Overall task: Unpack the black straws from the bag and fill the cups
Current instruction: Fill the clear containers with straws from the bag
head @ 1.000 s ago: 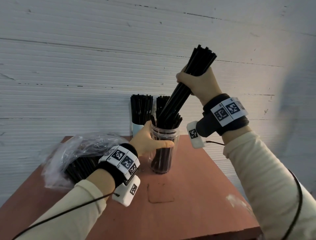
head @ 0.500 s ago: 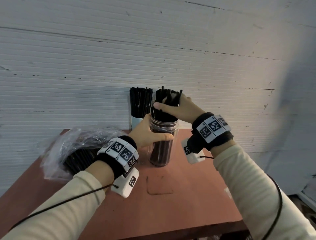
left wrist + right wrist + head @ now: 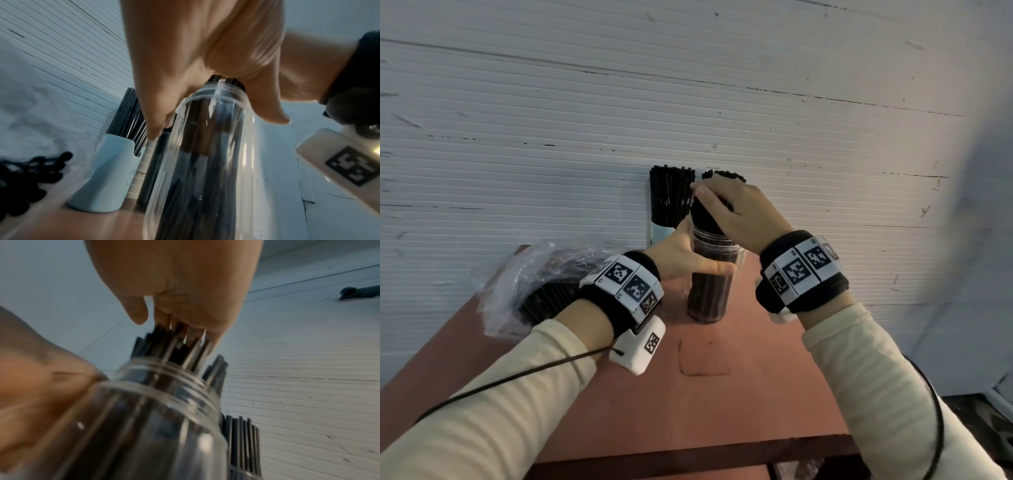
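Left hand (image 3: pixel 681 257) fingers curled round clear cup (image 3: pixel 710 291); right hand (image 3: pixel 736 216) fingers flat atop straws (image 3: pixel 707 219). Press gently, evenly, cup steadied.

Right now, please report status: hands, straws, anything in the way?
Left hand grips clear cup. Right hand presses straws down into it. Bag holds more. Nothing in the way.

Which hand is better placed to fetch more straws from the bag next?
Left. The left hand, gripping the clear plastic cup, sits nearer the crinkled transparent bag; the right hand presses the black straws down.
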The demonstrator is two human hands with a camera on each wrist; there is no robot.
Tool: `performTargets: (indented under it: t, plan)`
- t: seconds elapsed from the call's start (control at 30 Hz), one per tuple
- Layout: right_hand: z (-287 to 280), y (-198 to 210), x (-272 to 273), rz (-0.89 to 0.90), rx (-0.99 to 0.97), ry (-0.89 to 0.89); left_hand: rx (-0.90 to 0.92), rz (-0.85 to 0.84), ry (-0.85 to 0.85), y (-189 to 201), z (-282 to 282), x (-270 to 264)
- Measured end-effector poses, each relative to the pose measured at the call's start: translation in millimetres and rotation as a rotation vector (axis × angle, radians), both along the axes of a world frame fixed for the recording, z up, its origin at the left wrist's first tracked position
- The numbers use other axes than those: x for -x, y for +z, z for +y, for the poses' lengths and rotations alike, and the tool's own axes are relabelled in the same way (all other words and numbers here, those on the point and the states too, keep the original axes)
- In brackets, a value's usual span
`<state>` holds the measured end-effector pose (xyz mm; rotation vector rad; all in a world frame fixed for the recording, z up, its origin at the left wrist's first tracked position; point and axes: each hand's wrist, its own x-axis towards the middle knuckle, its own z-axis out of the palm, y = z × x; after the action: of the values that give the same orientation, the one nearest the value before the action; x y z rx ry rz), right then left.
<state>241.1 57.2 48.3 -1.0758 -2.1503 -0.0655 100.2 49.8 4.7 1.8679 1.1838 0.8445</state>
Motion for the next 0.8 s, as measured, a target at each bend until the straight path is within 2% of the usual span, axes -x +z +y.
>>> performTargets:
  t: [0.1,0.2,0.27,0.37,0.43,0.5,0.57,0.63,0.7,0.8]
  plan:
    - [-10,4,8,0.098,-0.143,0.073,0.050,0.171,0.098,1,-9,17]
    - [-26,6,27,0.233,-0.244,0.149,-0.091,0.175,0.230,0,-17,47]
    - [-37,4,43,0.297,-0.163,0.200,-0.201,0.168,0.310,4,-26,72]
    - [-46,-11,71,0.291,0.094,0.207,-0.273,0.160,0.434,10,-41,113]
    - [-46,-25,91,0.174,0.264,0.180,-0.301,0.220,0.494,13,-49,140]
    - [-43,-39,110,-0.050,0.404,0.167,-0.235,0.313,0.503,12,-54,164]
    - [-40,-53,128,-0.307,0.515,0.161,-0.120,0.409,0.446,9,-55,180]
    - [-40,-64,143,-0.474,0.668,0.156,-0.040,0.449,0.368,6,-57,188]
    - [-38,-71,156,-0.571,0.756,0.131,-0.019,0.455,0.326,1,-58,191]
    - [-38,-75,167,-0.624,0.753,0.053,-0.043,0.429,0.314,-4,-59,192]
